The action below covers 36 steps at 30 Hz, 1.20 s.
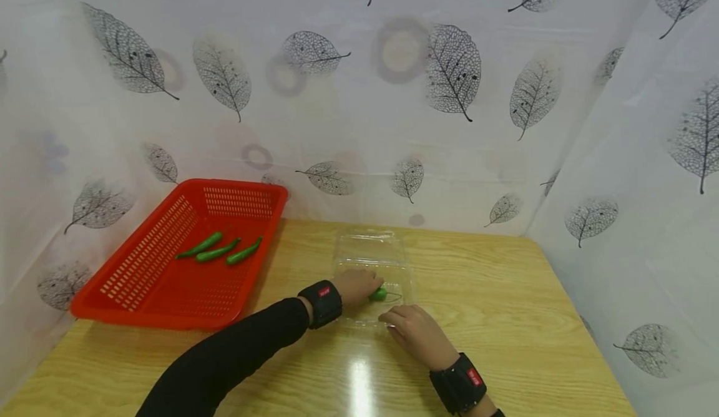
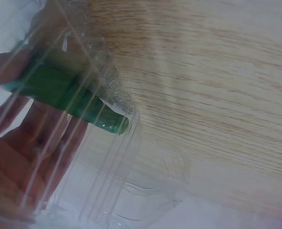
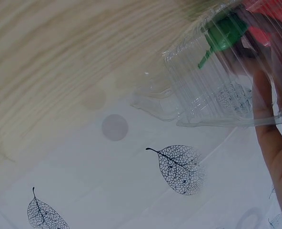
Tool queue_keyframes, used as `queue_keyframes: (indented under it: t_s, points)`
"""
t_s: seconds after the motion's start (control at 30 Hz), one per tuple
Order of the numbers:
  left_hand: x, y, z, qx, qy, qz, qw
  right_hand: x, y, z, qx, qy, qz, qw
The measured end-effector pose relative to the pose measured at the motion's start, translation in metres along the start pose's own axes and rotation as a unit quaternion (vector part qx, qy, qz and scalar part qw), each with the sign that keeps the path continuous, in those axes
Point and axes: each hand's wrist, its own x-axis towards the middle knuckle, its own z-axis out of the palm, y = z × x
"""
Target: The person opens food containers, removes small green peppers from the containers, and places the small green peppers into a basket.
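A clear plastic box stands on the table with its lid folded open at the back. Inside it my left hand holds a green chili pepper with curled fingers. Through the ribbed wall in the left wrist view, the pepper lies across the fingers, one end near the box's edge. The right wrist view shows its thin green stem. My right hand grips the near right rim of the box between thumb and fingers.
A red plastic basket with slotted walls stands at the left of the wooden table. Several green chili peppers lie in it. A leaf-patterned sheet hangs behind the table and along its sides.
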Motion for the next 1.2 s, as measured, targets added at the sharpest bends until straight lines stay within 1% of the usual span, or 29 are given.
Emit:
queue_keyframes:
  t_s: [0.13,0.23,0.33,0.47,0.63,0.73,0.83,1.0,1.1,1.2]
  points:
    - [0.001,-0.001,0.005,-0.008,-0.006,-0.007,0.9999,0.0,-0.001,-0.001,0.0,-0.013,0.008,1.0]
    - [0.001,-0.001,0.007,-0.012,-0.008,-0.007,0.9999,0.0,-0.002,-0.001,0.001,-0.013,0.009,1.0]
    - [0.0,-0.002,0.005,-0.023,-0.009,-0.012,0.9996,0.0,-0.002,0.0,0.003,-0.008,0.007,1.0]
    - [-0.002,-0.004,-0.001,-0.022,-0.002,-0.012,0.9997,0.0,-0.002,0.0,0.004,0.002,0.002,1.0]
    - [-0.007,-0.007,-0.018,-0.006,0.009,-0.002,0.9999,0.0,-0.002,0.0,0.002,0.004,-0.002,1.0]
    - [-0.012,-0.008,-0.03,-0.003,0.009,-0.001,1.0,0.0,-0.002,0.0,0.004,-0.002,0.001,1.0]
    - [-0.02,-0.008,-0.044,0.006,0.017,0.006,0.9998,0.0,-0.002,0.0,0.007,-0.009,0.005,1.0]
    - [-0.034,-0.01,-0.068,0.001,0.045,0.012,0.9989,0.001,-0.001,-0.001,0.006,-0.01,0.008,1.0]
    - [-0.041,-0.015,-0.075,-0.003,0.073,0.013,0.9972,0.001,-0.001,-0.001,0.01,-0.009,0.009,1.0]
    - [-0.047,-0.022,-0.084,-0.027,0.084,0.005,0.9961,0.002,-0.001,-0.001,0.011,-0.008,0.007,1.0]
